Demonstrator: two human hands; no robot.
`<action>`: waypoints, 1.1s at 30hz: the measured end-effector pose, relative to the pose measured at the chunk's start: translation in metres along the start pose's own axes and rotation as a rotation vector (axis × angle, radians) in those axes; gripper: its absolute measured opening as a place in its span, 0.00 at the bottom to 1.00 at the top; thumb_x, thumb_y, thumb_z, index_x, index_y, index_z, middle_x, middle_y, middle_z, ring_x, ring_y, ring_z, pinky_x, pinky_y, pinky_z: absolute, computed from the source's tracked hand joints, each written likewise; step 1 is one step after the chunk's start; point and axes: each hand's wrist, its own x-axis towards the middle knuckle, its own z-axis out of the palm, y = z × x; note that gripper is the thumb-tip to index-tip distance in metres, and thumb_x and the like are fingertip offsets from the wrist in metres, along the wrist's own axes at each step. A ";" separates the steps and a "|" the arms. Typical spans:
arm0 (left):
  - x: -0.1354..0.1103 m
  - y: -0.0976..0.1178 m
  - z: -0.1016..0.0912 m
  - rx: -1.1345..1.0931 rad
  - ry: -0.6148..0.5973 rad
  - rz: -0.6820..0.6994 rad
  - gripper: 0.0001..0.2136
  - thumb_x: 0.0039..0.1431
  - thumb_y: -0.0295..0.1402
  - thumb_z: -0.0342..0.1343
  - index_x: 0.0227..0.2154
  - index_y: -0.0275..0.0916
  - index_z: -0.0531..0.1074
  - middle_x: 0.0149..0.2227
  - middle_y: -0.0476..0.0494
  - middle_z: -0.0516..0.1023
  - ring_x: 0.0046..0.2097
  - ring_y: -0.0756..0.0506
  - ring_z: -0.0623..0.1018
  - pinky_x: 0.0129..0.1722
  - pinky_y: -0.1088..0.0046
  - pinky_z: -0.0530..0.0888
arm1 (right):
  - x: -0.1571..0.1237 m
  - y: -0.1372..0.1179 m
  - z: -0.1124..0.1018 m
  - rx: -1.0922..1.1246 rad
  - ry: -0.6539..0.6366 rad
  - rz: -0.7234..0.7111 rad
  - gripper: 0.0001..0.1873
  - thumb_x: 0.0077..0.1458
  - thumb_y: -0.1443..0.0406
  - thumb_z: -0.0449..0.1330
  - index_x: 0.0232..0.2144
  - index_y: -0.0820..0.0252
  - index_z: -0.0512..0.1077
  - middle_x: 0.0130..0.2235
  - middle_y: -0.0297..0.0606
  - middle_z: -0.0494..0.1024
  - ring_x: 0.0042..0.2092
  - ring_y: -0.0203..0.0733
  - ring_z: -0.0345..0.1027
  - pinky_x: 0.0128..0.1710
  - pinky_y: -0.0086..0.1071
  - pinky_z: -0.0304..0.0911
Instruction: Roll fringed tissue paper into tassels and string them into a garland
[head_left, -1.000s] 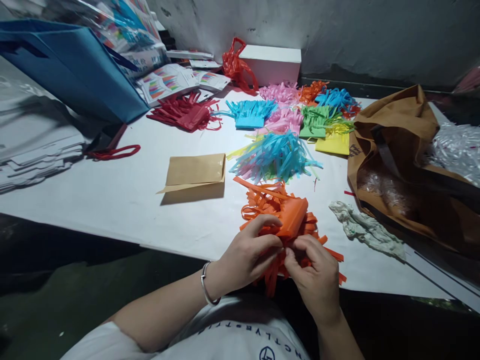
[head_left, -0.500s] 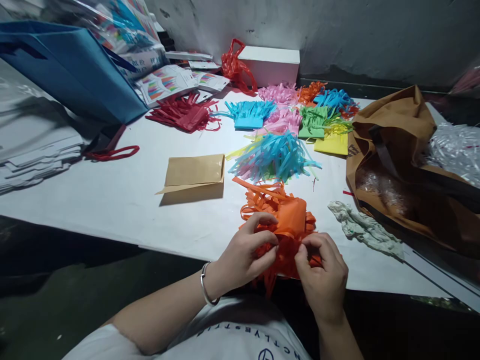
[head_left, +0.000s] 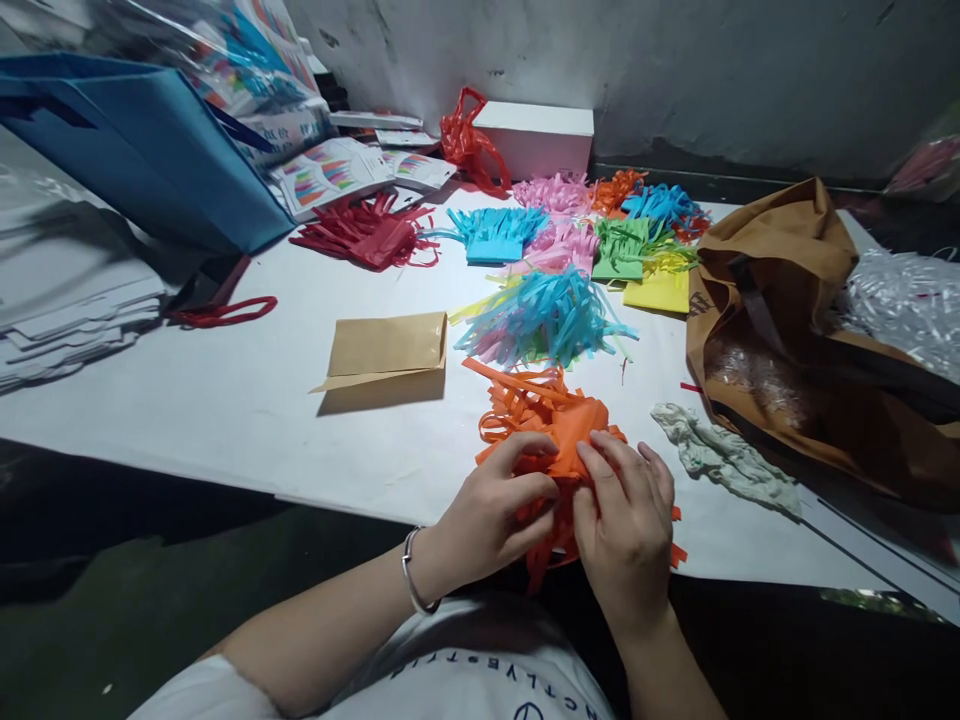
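An orange fringed paper tassel (head_left: 574,425), with loose strips at its left and lower ends, lies at the table's front edge. My left hand (head_left: 506,500) has its fingers curled on the tassel's left side. From the right, my right hand (head_left: 626,505) presses its fingertips and thumb onto the flat orange middle part. Some strips below are hidden by both hands. Just beyond lies a bundle of light blue, pink and yellow strips (head_left: 551,315). To the left rests a folded brown paper piece (head_left: 386,345).
Farther back are a dark red tassel (head_left: 367,235), a blue fringed piece (head_left: 495,235), and green (head_left: 621,250) and yellow (head_left: 660,290) ones. A brown bag (head_left: 772,300) and a crumpled pale cloth (head_left: 724,460) lie right. A blue bag (head_left: 165,150) stands left; a white box (head_left: 534,140) sits behind.
My right hand has shifted up and left onto the orange paper's flat middle, its fingers more extended. The left hand stays nearly in place. The view has shifted slightly.
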 end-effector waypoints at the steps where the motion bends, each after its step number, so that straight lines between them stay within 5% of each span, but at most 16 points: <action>1: 0.000 -0.001 -0.001 -0.003 -0.004 0.005 0.05 0.60 0.24 0.56 0.36 0.39 0.73 0.51 0.37 0.68 0.51 0.42 0.74 0.50 0.64 0.76 | 0.003 0.004 -0.001 -0.005 0.017 0.004 0.19 0.59 0.75 0.53 0.51 0.58 0.69 0.50 0.46 0.78 0.53 0.46 0.72 0.61 0.54 0.59; 11: -0.001 -0.007 -0.010 0.117 0.081 0.010 0.05 0.59 0.22 0.55 0.33 0.39 0.71 0.52 0.40 0.68 0.56 0.40 0.69 0.57 0.57 0.69 | 0.017 0.051 -0.017 -0.202 0.194 0.314 0.12 0.57 0.71 0.53 0.39 0.64 0.76 0.36 0.46 0.83 0.35 0.47 0.78 0.38 0.36 0.69; 19: 0.001 0.000 -0.005 0.232 0.158 0.039 0.05 0.59 0.23 0.56 0.37 0.39 0.70 0.52 0.37 0.69 0.57 0.37 0.68 0.58 0.51 0.67 | 0.015 0.045 -0.010 -0.140 0.140 0.312 0.13 0.58 0.69 0.52 0.39 0.62 0.76 0.36 0.43 0.83 0.34 0.45 0.77 0.36 0.34 0.68; 24: 0.002 0.002 0.003 0.318 0.201 0.045 0.09 0.58 0.33 0.64 0.38 0.38 0.71 0.54 0.35 0.69 0.57 0.34 0.67 0.59 0.46 0.64 | 0.017 0.041 -0.007 -0.126 0.120 0.254 0.12 0.60 0.70 0.52 0.39 0.63 0.76 0.36 0.43 0.83 0.34 0.43 0.77 0.37 0.32 0.67; 29: 0.008 0.005 0.006 0.382 0.236 0.034 0.03 0.59 0.25 0.59 0.32 0.40 0.73 0.54 0.39 0.71 0.58 0.35 0.68 0.61 0.42 0.59 | 0.016 0.036 -0.002 -0.138 0.091 0.192 0.12 0.62 0.70 0.51 0.40 0.63 0.75 0.38 0.43 0.83 0.37 0.43 0.77 0.40 0.32 0.67; 33: 0.015 0.003 -0.002 0.214 0.222 0.039 0.06 0.60 0.23 0.55 0.28 0.39 0.70 0.55 0.39 0.70 0.59 0.38 0.69 0.61 0.50 0.64 | 0.019 0.043 -0.006 -0.105 0.093 0.181 0.13 0.61 0.70 0.51 0.40 0.64 0.76 0.37 0.44 0.82 0.36 0.42 0.76 0.39 0.31 0.66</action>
